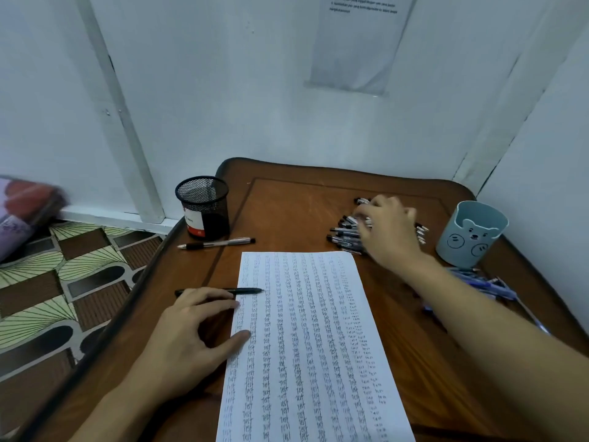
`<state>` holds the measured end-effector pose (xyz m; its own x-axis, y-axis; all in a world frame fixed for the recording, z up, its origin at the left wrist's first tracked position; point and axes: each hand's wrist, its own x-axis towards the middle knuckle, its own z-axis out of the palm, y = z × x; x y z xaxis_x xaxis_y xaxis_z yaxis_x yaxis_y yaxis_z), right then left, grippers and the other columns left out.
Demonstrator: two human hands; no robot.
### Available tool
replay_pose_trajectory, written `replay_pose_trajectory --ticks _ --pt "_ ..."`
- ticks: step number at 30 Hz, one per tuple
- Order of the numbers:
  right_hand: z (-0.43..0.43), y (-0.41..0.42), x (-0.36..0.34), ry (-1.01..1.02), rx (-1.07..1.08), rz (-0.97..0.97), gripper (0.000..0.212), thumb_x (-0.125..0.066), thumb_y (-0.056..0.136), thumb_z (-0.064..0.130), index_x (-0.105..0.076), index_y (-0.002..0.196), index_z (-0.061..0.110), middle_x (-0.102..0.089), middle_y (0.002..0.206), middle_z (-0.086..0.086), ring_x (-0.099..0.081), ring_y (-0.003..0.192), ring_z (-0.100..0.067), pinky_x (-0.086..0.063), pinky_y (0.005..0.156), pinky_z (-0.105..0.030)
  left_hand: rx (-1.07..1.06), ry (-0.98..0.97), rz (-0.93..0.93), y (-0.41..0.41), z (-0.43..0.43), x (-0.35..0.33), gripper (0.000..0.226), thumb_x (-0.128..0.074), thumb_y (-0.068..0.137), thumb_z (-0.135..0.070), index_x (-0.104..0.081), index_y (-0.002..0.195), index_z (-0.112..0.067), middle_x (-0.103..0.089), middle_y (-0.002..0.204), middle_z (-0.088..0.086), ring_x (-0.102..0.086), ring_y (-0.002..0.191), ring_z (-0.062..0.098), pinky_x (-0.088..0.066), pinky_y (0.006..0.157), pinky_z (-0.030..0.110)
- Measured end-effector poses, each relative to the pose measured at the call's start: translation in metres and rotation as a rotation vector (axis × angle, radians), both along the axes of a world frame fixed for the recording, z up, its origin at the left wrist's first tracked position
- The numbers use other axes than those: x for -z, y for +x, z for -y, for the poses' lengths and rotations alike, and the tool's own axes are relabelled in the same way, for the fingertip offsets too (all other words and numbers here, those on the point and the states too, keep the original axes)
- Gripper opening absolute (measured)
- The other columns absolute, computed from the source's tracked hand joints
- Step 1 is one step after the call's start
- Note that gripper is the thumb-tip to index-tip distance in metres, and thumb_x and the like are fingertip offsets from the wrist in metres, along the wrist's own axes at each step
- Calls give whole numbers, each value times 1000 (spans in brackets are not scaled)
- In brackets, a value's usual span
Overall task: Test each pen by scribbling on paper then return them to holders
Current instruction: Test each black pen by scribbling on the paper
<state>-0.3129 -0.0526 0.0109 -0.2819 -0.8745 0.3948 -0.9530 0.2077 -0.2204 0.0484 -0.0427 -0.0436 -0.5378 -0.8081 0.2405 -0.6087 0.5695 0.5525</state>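
A white sheet of paper (pixel 306 339) covered in rows of scribbles lies on the wooden table (pixel 296 212). My left hand (pixel 191 339) rests flat at the paper's left edge, fingers spread, touching a black pen (pixel 245 290) that lies across the edge. My right hand (pixel 389 231) reaches over a pile of black pens (pixel 345 232) at the back right, fingers curled among them; whether it grips one I cannot tell. A black mesh holder (pixel 204 207) stands at the back left, a light blue bear holder (pixel 471 234) at the right.
A silver and black pen (pixel 216 243) lies in front of the mesh holder. Several blue pens (pixel 481 283) lie behind my right forearm. White walls close in behind and to the right. A patterned floor mat (pixel 63 282) lies left of the table.
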Motion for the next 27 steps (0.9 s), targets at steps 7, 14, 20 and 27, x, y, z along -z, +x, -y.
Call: replay_pose_trajectory --ticks 7,14,20,27 --pt "21 97 21 76 -489 226 20 -53 103 29 -71 112 31 -63 103 16 -52 101 -5 -40 101 -45 -1 23 38 -1 -2 -4 73 -57 73 -85 -63 132 -42 -38 130 -44 -23 126 -28 -27 96 3" --pt "65 128 35 234 -522 154 36 -50 104 39 -58 139 32 -56 130 6 -43 123 -14 -37 104 -47 31 12 103 -1 2 -4 68 -63 80 -73 -58 139 -40 -36 135 -40 -17 126 -28 -21 95 -3" --pt "77 132 41 189 -440 127 23 -54 104 31 -66 122 27 -57 116 4 -48 113 -20 -38 91 -43 41 6 85 1 6 0 70 -60 80 -78 -59 138 -40 -37 134 -40 -19 126 -26 -23 95 -1" --pt "61 115 40 35 -365 361 11 -64 98 19 -74 103 21 -64 98 3 -58 95 -16 -49 90 -42 50 0 61 2 7 4 77 -51 74 -85 -62 136 -40 -44 136 -35 -25 129 -20 -25 96 2"
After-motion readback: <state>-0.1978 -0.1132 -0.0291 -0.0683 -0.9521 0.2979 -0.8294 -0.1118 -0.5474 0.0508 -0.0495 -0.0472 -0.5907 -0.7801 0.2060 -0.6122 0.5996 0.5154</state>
